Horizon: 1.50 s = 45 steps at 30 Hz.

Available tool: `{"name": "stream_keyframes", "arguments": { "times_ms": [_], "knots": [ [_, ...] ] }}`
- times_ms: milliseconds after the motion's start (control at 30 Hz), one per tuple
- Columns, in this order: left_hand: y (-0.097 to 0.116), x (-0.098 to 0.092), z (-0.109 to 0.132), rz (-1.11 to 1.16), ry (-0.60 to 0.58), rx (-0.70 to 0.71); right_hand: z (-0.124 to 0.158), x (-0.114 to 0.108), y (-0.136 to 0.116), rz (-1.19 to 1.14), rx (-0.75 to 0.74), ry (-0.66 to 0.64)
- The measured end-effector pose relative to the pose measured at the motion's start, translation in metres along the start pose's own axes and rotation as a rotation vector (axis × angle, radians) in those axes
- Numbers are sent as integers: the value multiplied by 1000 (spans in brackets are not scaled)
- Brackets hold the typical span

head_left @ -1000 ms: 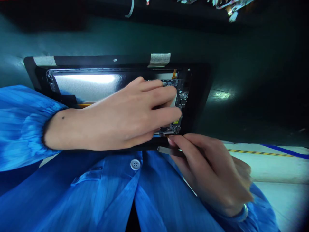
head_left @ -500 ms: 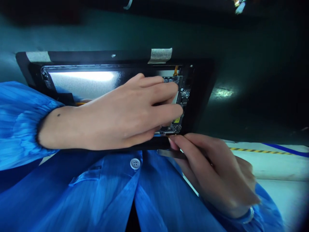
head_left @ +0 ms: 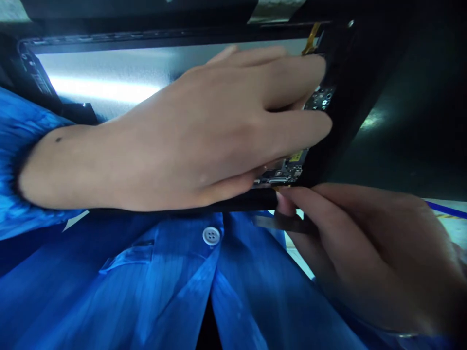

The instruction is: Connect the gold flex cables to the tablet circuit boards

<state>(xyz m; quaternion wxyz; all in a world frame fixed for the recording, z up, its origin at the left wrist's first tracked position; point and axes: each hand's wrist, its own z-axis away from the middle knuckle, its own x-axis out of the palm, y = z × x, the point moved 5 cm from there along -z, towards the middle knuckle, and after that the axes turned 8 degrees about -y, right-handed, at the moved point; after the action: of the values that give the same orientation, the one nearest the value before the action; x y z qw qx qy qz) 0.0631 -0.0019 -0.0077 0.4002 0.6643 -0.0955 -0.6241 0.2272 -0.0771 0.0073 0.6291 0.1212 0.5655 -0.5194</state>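
Observation:
A tablet (head_left: 127,47) with its inside exposed lies in front of my body, showing a silvery metal panel (head_left: 109,104) and a circuit board (head_left: 321,99) at its right end. My left hand (head_left: 204,131) reaches across from the left, palm down, fingers curled onto the board. Its fingertips are hidden, so what they hold or press cannot be seen. At the tablet's near edge, my right hand (head_left: 350,233) pinches thumb and finger beside an orange flex cable (head_left: 279,188). A flat grey metal tool (head_left: 280,223) juts from its fingers; its kind is unclear.
Pale tape pieces (head_left: 277,10) sit on the far border of the tablet. Another orange flex cable (head_left: 312,39) shows at the upper right. A dark green work surface (head_left: 412,146) extends to the right. My blue smock (head_left: 175,282) is close to the near edge.
The view has come closer, so tablet and hands appear larger, with the tablet's far edge higher in the picture. Both hands keep nearly the same places on the tablet.

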Motion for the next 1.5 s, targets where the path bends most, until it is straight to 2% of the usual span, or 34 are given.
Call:
{"name": "stream_keyframes", "arguments": {
  "times_ms": [100, 333, 433, 500, 567, 633, 700, 1000, 1067, 1233, 1433, 1500],
  "knots": [
    [0, -1, -2, 30, 11, -30, -1, 1, 9, -7, -98, -122],
    [1, 1, 1, 43, 12, -42, -4, -1, 9, -23, -118, -105],
    [1, 3, 2, -4, 13, -23, -2, 3, 9, 7, -185, -77],
    [2, 4, 3, -52, 11, 14, 1, 6, 5, 38, -265, 39],
    [3, 5, 4, -90, 8, 51, 4, 7, -1, 66, -299, 245],
    [3, 5, 4, -103, 3, 70, 6, 8, -7, 64, -235, 440],
    [2, 4, 5, -101, 4, 79, 5, 11, -12, 37, -145, 511],
    [3, 3, 6, -81, 34, 89, -1, 8, -19, 46, -150, 374],
    [3, 3, 6, -73, 21, 83, -1, 9, -22, 69, -149, 387],
    [2, 2, 6, -79, 21, 83, 6, 12, -20, 115, -2, 466],
    [1, 4, 6, -107, 8, 75, 3, 12, -12, 91, -82, 242],
    [1, 5, 6, -109, 19, 77, -1, 9, -15, 116, -88, 263]
  ]
}}
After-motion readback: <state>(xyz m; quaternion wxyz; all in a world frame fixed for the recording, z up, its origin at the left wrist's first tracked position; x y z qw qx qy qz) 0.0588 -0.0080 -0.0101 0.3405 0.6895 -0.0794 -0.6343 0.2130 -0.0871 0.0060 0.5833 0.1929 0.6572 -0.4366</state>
